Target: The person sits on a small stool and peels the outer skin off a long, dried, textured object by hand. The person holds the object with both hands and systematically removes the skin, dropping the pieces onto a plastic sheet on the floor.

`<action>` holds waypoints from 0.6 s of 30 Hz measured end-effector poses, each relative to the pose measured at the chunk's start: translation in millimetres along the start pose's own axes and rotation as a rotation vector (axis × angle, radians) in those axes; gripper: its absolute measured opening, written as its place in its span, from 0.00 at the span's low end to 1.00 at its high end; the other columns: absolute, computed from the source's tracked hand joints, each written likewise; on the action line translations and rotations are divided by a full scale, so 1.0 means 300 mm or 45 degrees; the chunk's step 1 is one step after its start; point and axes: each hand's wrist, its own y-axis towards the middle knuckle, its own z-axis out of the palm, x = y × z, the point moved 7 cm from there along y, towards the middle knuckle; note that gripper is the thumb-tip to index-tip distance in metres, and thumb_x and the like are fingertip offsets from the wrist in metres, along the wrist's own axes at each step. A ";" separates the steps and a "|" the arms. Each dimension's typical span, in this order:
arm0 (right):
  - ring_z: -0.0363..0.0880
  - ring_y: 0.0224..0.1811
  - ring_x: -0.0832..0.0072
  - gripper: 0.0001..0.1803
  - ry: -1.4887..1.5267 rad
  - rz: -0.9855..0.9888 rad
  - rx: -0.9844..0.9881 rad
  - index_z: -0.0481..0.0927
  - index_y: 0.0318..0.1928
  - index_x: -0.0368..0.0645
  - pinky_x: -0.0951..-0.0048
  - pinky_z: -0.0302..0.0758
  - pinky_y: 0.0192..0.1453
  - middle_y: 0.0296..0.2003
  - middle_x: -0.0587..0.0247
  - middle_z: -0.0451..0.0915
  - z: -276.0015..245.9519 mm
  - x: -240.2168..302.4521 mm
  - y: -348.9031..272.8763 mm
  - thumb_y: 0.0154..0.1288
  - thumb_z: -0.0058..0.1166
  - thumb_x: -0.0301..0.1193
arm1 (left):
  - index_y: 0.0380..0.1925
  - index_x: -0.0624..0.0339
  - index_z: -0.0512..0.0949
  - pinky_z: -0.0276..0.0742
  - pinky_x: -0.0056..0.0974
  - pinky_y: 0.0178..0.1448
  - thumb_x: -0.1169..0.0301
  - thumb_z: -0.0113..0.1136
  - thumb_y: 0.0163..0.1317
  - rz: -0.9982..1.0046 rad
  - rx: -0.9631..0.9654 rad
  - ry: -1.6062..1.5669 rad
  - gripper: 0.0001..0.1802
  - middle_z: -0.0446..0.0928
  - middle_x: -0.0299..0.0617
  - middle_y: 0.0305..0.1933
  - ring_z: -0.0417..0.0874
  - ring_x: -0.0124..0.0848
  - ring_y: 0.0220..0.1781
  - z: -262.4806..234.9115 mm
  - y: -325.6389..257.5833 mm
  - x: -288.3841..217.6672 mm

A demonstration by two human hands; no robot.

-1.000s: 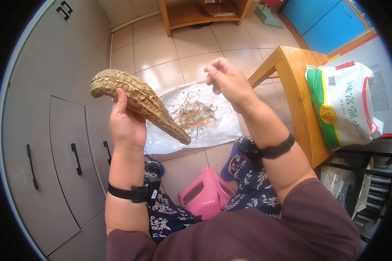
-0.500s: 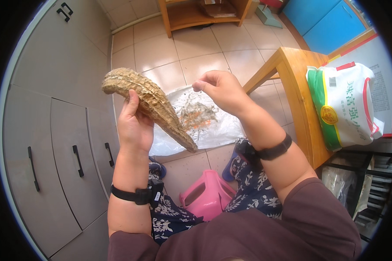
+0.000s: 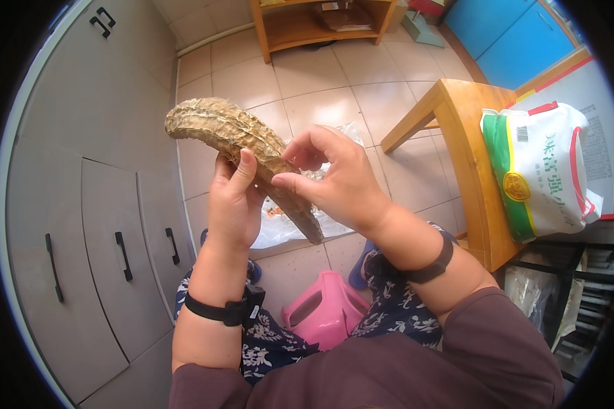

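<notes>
A long, curved dried loofah [image 3: 218,123], brown and ridged, slants across the middle with its thick end at upper left. My left hand [image 3: 233,208] grips it from below, thumb along its near side. On its right side, my right hand [image 3: 338,180] has thumb and bent fingers against the ridged surface; the exact pinch is partly hidden. Beneath, a white plastic sheet [image 3: 273,235] lies on the tiles, with orange bits on it, mostly covered by the loofah and my hands.
A pink plastic stool [image 3: 331,320] stands between my legs. Grey cabinets [image 3: 92,225] line the left. At right, a wooden chair [image 3: 467,143] carries a white and green bag [image 3: 546,170], with a black rack [image 3: 566,293] below. A wooden shelf [image 3: 320,34] stands at the far side.
My right hand has come left and down onto the loofah from above the sheet. The left hand and loofah have shifted slightly right, and the left grip sits lower along it.
</notes>
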 end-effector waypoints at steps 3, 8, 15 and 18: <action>0.81 0.35 0.75 0.14 -0.058 -0.010 -0.034 0.85 0.37 0.41 0.73 0.79 0.43 0.33 0.64 0.84 -0.013 -0.005 0.000 0.52 0.78 0.27 | 0.69 0.54 0.67 0.79 0.43 0.65 0.58 0.59 0.78 0.017 -0.019 0.046 0.26 0.77 0.40 0.63 0.80 0.36 0.64 0.008 -0.002 0.003; 0.84 0.34 0.70 0.13 -0.128 -0.260 -0.137 0.88 0.39 0.41 0.72 0.80 0.40 0.31 0.61 0.84 -0.021 0.031 -0.013 0.53 0.76 0.24 | 0.70 0.54 0.66 0.78 0.43 0.66 0.60 0.62 0.76 0.047 -0.050 0.086 0.28 0.77 0.40 0.63 0.80 0.35 0.63 0.004 -0.001 0.002; 0.85 0.33 0.61 0.10 -0.497 -0.503 -0.019 0.87 0.38 0.44 0.66 0.82 0.37 0.30 0.58 0.85 -0.006 0.054 -0.023 0.54 0.72 0.21 | 0.70 0.56 0.66 0.78 0.40 0.66 0.61 0.64 0.75 0.142 -0.074 0.296 0.29 0.76 0.39 0.63 0.80 0.33 0.64 -0.009 -0.002 -0.001; 0.84 0.32 0.59 0.08 -0.482 -0.594 -0.035 0.84 0.36 0.45 0.62 0.80 0.36 0.29 0.59 0.83 0.002 0.066 -0.023 0.56 0.69 0.24 | 0.70 0.57 0.66 0.77 0.40 0.66 0.61 0.65 0.75 0.174 -0.066 0.403 0.30 0.76 0.40 0.63 0.79 0.32 0.64 -0.018 0.003 -0.016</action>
